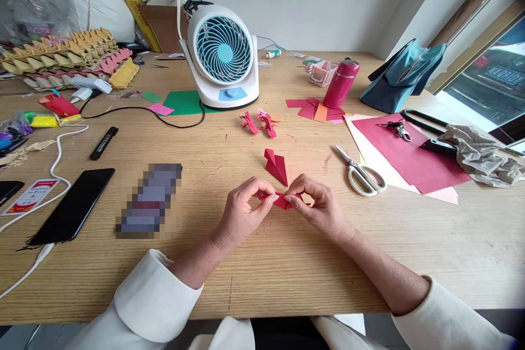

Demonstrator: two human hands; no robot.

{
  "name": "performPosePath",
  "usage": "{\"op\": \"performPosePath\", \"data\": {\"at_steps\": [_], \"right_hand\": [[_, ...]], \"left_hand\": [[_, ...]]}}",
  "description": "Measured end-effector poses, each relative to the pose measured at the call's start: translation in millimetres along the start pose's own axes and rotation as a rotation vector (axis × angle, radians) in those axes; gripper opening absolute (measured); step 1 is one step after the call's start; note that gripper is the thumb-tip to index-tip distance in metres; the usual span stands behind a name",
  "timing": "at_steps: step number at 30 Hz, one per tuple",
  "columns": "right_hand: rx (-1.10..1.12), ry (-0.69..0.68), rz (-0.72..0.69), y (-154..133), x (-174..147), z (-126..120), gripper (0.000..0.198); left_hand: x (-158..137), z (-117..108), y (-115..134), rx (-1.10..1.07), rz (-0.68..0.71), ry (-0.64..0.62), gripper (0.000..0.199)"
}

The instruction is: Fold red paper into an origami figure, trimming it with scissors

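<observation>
Left hand: thumb and forefinger pinching the left end of a small folded red paper
Right hand: thumb and forefinger pinching the same paper toward its right end, the other fingers curled
Paper in the hands: between the two sets of fingertips, near the front middle of the bench, partly hidden by the thumbs
Kite-shaped red piece: lying just beyond the hands, its long point toward them
Folded red figures: two side by side farther back, in front of the white and blue fan
Scissors: right of the hands, blades apart from the paper, tips pointing away from the person
Large red sheet: right of the scissors, over paler sheets, with keys on it
Red bottle: back right, near red strips, an orange strip and a pink basket
Blue bag: right of the bottle
Black phone: left side, a white cable at its near end
Black marker: just beyond the phone
Pixelated item: between phone and left hand, details obscured
</observation>
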State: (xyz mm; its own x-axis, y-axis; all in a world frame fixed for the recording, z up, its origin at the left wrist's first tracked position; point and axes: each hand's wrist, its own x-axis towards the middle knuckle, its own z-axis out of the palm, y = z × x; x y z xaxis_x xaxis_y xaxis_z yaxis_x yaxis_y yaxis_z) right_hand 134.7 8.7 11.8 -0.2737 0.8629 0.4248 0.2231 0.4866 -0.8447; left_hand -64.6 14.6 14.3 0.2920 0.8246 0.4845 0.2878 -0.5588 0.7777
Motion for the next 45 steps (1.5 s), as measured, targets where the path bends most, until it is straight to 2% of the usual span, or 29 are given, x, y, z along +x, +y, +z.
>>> {"op": "performPosePath", "data": {"at_steps": [5, 10, 16, 19, 23, 26, 30, 36, 40, 45], "right_hand": [[-0.012, 0.036, -0.003, 0, 1, 0, 0.012], [-0.019, 0.076, 0.017, 1, 1, -2, 0.013], [-0.027, 0.091, 0.025, 2, 2, -2, 0.014], [-0.036, 0.094, 0.012, -1, 2, -2, 0.013], [-0.035, 0.091, 0.0, -3, 3, -2, 0.012], [-0.026, 0.083, 0.018, -2, 2, -2, 0.013], [-0.004, 0.063, 0.059, -1, 2, -2, 0.012], [0.047, 0.014, 0.095, -4, 1, 0, 0.011], [0.046, 0.035, 0.091, -5, -1, 1, 0.013], [-0.001, 0.073, 0.065, -4, -2, 1, 0.012]], "left_hand": [[-1, 0, -1, -0.069, -0.052, 0.026, 0.007], [1, -1, -3, -0.078, 0.015, 0.078, 0.006], [5, -6, -1, 0.027, 0.086, 0.119, 0.007], [5, -6, -2, -0.017, 0.036, 0.107, 0.008], [3, -3, -5, -0.203, -0.103, 0.063, 0.007], [2, -1, -6, -0.244, -0.138, 0.053, 0.007], [2, -1, -2, -0.213, -0.097, 0.063, 0.007], [1, -1, 10, -0.049, 0.038, 0.058, 0.009], [0, 0, 10, -0.053, -0.038, 0.079, 0.009], [-1, 1, 5, -0.114, -0.134, 0.044, 0.001]]}}
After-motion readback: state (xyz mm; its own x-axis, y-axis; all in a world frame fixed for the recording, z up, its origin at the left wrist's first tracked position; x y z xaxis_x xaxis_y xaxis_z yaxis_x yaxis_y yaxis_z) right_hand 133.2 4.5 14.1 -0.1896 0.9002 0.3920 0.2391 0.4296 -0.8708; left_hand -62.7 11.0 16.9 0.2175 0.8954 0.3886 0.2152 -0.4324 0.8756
